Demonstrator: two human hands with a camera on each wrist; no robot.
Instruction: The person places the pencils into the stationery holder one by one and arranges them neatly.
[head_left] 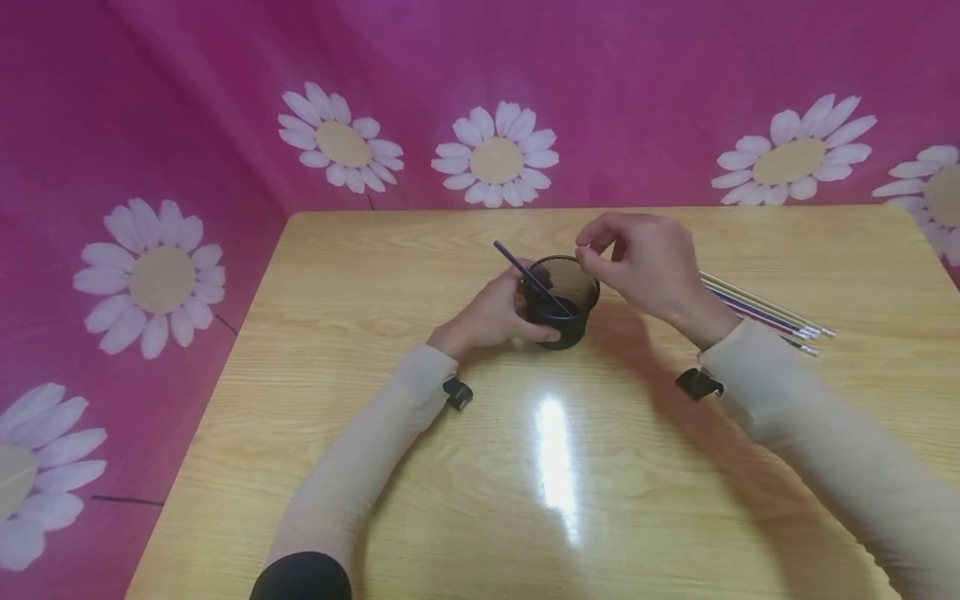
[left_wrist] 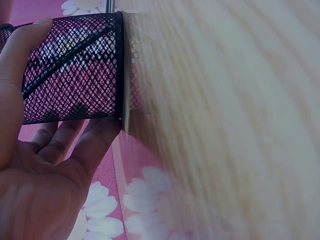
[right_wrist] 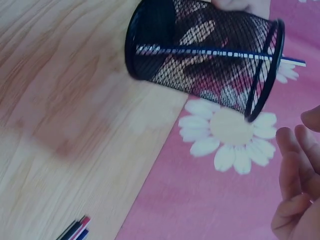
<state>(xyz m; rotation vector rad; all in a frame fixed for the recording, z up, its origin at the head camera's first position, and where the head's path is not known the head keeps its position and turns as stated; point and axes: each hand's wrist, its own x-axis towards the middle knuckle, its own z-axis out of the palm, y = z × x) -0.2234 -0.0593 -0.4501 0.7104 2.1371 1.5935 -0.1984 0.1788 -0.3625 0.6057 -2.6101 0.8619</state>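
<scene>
A black mesh cup (head_left: 567, 335) stands upright on the table, with my left hand (head_left: 491, 312) gripping its left side. In the left wrist view, the thumb and fingers of that hand (left_wrist: 45, 192) lie on opposite sides of the cup (left_wrist: 75, 75). One dark pencil (head_left: 513, 257) leans inside, its upper end sticking out over the rim to the left. Just above the cup's right rim is my right hand (head_left: 652, 258), fingers bent and thumb near the index finger. The right wrist view shows nothing in this hand (right_wrist: 300, 192), which is apart from the cup (right_wrist: 200, 65).
Several pencils (head_left: 772, 313) lie side by side on the wooden table (head_left: 360, 275), right of the cup and partly behind the right hand. A pink cloth with white daisies (head_left: 630, 100) hangs behind and to the left of the table.
</scene>
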